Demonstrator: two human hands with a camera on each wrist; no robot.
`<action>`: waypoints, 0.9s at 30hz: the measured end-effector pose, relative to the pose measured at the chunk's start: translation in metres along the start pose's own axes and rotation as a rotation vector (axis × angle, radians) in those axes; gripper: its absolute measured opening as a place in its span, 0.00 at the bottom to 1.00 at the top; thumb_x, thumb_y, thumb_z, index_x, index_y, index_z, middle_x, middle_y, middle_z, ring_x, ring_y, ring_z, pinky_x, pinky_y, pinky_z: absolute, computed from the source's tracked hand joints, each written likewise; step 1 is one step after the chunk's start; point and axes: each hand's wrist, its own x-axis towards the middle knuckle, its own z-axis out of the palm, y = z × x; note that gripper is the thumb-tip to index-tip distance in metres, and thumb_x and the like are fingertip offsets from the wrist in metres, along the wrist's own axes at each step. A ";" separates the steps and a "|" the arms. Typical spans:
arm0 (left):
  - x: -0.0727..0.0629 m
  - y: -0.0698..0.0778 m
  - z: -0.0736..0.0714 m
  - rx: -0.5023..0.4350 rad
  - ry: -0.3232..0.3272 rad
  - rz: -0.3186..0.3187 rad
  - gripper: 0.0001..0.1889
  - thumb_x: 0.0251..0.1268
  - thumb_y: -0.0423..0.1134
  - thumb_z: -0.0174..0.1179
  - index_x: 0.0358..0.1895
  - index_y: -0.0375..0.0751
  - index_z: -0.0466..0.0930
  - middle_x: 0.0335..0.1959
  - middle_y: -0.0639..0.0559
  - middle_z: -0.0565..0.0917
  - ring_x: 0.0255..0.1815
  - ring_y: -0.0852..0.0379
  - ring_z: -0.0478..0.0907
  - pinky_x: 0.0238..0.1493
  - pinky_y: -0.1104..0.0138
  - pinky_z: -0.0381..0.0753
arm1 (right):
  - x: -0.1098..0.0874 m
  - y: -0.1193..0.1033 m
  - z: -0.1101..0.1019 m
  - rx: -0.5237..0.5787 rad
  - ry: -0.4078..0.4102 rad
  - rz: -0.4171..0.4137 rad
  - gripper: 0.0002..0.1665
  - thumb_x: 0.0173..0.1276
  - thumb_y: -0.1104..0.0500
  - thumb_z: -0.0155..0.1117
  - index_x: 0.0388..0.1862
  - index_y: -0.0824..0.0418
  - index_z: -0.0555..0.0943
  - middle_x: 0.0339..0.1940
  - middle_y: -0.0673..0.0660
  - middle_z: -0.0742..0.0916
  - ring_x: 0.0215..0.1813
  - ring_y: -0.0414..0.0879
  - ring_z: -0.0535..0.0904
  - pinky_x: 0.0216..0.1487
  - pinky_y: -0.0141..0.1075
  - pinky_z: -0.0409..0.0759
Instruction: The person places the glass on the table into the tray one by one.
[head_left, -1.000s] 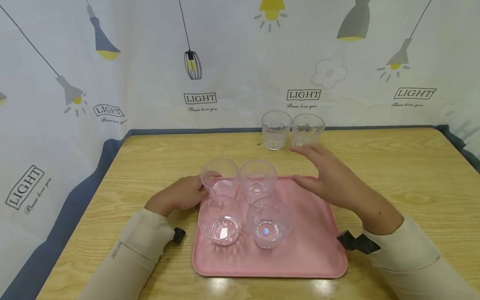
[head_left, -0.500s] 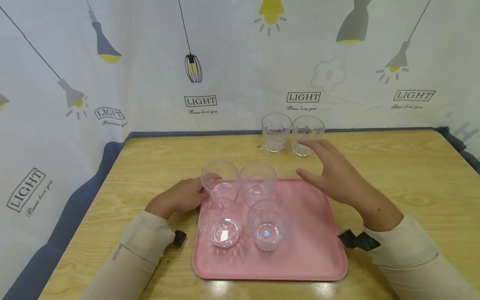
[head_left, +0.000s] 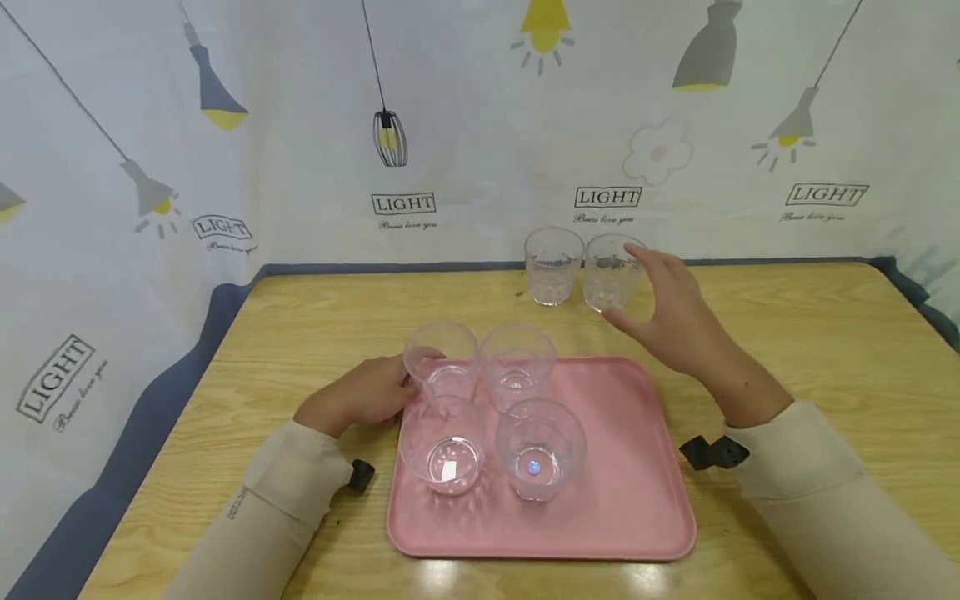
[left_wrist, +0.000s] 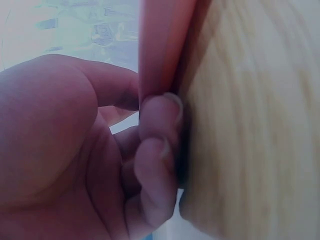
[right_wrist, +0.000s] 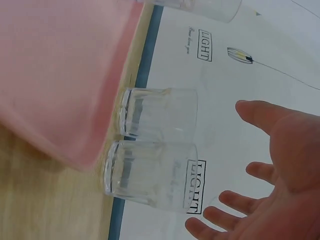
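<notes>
A pink tray (head_left: 630, 492) lies on the table with several clear cups on its left half, among them a front-left cup (head_left: 411, 442) and a front-right cup (head_left: 542, 433). My left hand (head_left: 363, 390) grips the tray's left edge; in the left wrist view, its thumb is on the tray's inner side and fingers curl under the rim (left_wrist: 162, 45). Behind the tray stand two more clear cups, a left one (head_left: 553, 271) and a right one (head_left: 606, 279). Beside the right one, my right hand (head_left: 678, 321) spreads thumb and fingers apart; the right wrist view shows a gap between hand (right_wrist: 285, 175) and cup (right_wrist: 152, 172).
The wooden table (head_left: 315, 308) ends at the back against a white cloth (head_left: 480, 125) printed with lamps. The two far cups stand close side by side near that back edge. A black wrist device (head_left: 712, 452) sits at the right sleeve, low beside the tray.
My right hand has moved forward, away from the tray, to the right side of the far right cup. The left hand keeps its grip on the tray edge.
</notes>
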 end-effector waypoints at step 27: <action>0.003 -0.003 0.001 0.028 0.017 0.004 0.24 0.74 0.43 0.50 0.70 0.67 0.66 0.25 0.53 0.80 0.24 0.57 0.78 0.37 0.60 0.79 | 0.054 0.033 0.003 0.151 -0.165 0.238 0.69 0.65 0.36 0.67 0.82 0.57 0.29 0.82 0.70 0.49 0.81 0.69 0.47 0.74 0.67 0.53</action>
